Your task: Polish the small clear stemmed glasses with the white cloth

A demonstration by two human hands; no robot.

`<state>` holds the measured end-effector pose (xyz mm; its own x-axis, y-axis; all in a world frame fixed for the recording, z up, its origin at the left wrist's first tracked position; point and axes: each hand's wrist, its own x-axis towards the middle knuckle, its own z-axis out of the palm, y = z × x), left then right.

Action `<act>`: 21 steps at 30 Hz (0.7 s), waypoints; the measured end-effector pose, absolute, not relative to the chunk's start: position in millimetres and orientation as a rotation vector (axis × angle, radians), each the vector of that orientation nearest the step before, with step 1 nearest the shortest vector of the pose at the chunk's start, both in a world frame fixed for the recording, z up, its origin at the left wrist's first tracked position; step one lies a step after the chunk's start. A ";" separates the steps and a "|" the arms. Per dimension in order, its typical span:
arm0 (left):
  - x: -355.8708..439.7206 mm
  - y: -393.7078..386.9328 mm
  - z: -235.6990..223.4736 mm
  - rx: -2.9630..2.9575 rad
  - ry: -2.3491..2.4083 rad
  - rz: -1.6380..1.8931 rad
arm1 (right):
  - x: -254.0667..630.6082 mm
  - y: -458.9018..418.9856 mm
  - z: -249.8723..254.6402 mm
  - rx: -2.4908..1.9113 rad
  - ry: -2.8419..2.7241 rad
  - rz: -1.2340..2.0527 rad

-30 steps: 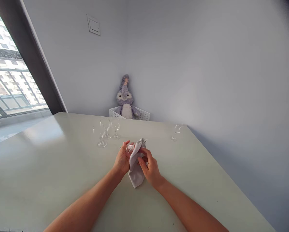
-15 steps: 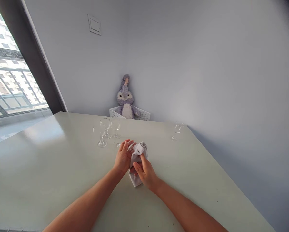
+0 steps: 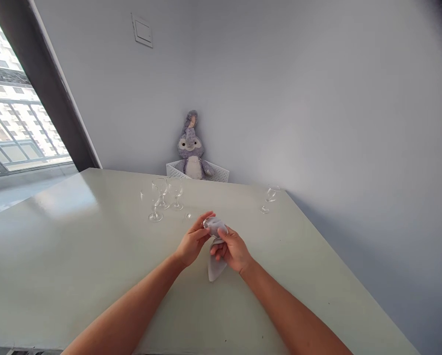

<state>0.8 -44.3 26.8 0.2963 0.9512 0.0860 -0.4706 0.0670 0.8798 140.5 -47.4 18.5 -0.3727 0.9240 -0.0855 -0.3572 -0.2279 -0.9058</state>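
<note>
Between curled fingers [image 3: 206,228], cloth-stuffed glass [image 3: 214,226]

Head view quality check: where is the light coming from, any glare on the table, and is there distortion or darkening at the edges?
Head view: daylight enters from the window at left and leaves a pale sheen on the table near it; the frame leans and bends as through a wide lens; the top right corner goes dark; the clear glasses nearly vanish against the pale top; the hands and white cloth look sharp.
</note>
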 end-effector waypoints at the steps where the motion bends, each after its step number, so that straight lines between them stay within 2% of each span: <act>1: -1.0 -42.4 26.6 1.024 0.626 1.170 | 143.1 -46.8 22.1 -0.796 -0.967 1.804; 3: -4.5 -38.9 26.0 1.091 0.639 1.161 | 147.2 -48.3 29.6 -0.727 -0.920 1.867; 6: -9.0 -35.1 25.8 1.078 0.633 1.171 | 148.6 -55.9 37.1 -0.651 -1.200 1.865; 9: -11.3 -33.6 25.7 1.079 0.704 1.124 | 145.2 -61.7 33.3 -0.812 -1.604 1.538; 12: -9.9 -34.2 25.6 1.170 0.829 1.047 | 142.5 -58.7 21.7 -0.978 -1.723 1.213; 18: -6.4 -39.6 33.2 1.220 0.756 1.199 | 148.6 -45.3 19.9 -0.827 -1.163 1.765; 21: -8.6 -39.4 35.3 1.271 0.738 1.213 | 148.1 -49.2 23.2 -0.776 -1.198 1.805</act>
<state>-8.6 -39.4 35.3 0.2622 0.9445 0.1981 -0.2577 -0.1293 0.9575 148.1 -49.2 23.2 -0.4771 0.8772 -0.0533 -0.2915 -0.2152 -0.9320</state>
